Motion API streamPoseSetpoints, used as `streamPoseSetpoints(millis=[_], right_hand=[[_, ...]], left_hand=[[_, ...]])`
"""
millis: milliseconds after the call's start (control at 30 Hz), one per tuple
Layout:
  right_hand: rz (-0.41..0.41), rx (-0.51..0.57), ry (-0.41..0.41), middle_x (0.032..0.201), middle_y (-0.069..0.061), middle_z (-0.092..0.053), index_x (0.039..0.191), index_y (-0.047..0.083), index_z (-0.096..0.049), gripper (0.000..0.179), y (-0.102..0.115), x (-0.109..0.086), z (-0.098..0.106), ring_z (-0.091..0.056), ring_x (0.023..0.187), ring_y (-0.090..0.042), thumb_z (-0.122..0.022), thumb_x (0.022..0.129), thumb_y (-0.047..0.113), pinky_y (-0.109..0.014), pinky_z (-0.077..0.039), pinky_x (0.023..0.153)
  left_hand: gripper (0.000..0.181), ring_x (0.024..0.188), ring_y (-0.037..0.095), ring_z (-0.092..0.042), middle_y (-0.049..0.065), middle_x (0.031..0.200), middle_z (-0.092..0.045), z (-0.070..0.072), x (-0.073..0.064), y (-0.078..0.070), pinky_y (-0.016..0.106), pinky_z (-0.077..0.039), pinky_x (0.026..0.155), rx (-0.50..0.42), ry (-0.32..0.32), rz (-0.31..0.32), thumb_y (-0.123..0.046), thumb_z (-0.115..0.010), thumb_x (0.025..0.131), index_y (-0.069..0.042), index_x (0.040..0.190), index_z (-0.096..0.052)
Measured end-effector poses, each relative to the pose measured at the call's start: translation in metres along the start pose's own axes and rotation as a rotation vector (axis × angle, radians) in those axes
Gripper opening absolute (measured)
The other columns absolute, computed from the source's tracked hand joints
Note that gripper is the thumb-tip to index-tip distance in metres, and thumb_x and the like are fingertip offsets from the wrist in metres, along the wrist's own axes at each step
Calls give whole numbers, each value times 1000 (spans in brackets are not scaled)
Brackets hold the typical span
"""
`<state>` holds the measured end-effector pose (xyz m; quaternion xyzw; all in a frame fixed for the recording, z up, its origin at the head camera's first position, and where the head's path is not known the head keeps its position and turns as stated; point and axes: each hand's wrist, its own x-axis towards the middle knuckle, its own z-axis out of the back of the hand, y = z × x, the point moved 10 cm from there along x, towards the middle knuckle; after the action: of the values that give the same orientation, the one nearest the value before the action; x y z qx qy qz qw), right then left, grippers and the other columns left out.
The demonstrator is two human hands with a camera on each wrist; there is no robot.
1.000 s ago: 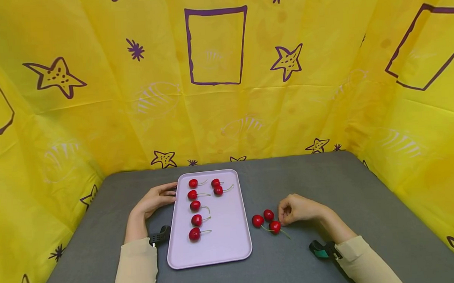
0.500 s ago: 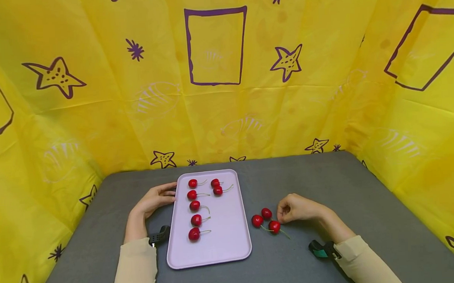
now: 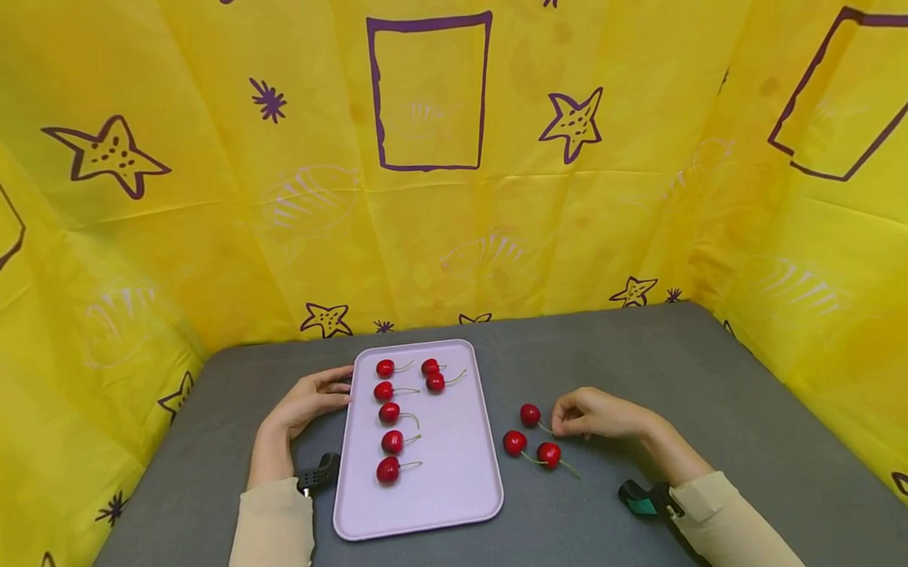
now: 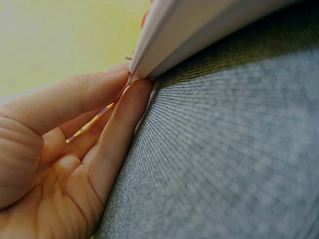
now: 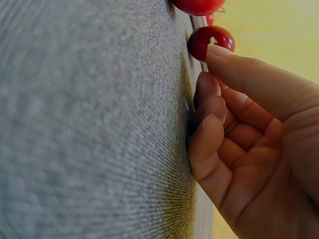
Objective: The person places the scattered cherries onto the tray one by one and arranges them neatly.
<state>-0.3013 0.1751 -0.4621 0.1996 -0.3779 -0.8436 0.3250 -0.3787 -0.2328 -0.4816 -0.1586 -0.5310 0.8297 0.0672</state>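
In the head view my right hand pinches the stem of a red cherry to the right of the tray. The right wrist view shows thumb and fingers together at that cherry, low by the table. Two more stemmed cherries lie close by, a left one and a nearer one. At the pale lilac tray's left side, my left hand holds the edge. Up close, its thumb is at the tray rim and a finger sits just below.
On the tray, several cherries form a left column, the nearest being a cherry with its stem to the right. Two cherries, one a cherry, touch at the upper right. A grey cloth covers the table; a yellow patterned curtain stands behind.
The cherry at my right hand has shifted up and left, away from the other two, and its stem now shows at my fingertips. My left hand and the tray stay put.
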Motion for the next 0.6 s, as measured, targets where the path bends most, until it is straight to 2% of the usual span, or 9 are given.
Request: streamPoseSetpoints(millis=[233,467,600], right_hand=[[-9,9,-18,78,0,-57,93,10,-65,13,2,2,2,-52,68,-3,-60,98,21,-19,-49,59],[6,28,-20,84,-10,-67,93,8,-61,13,4,8,3,-56,70,-7,-56,100,18,-21,-51,62],[26,33,-33,82,-13,-69,92,7,-61,13,8,12,7,-57,69,-8,-57,100,16,-21,-51,62]], left_hand=[[70,120,25,-61,24,142,-55,0,0,2,47,-47,110,6,-3,5,-24,-70,92,-6,152,-38],[70,117,22,-63,23,139,-57,0,2,6,45,-49,109,3,-14,21,-24,-71,91,-8,151,-39],[71,117,22,-62,23,140,-56,0,2,5,43,-49,108,7,-5,17,-24,-70,91,-7,152,-38]])
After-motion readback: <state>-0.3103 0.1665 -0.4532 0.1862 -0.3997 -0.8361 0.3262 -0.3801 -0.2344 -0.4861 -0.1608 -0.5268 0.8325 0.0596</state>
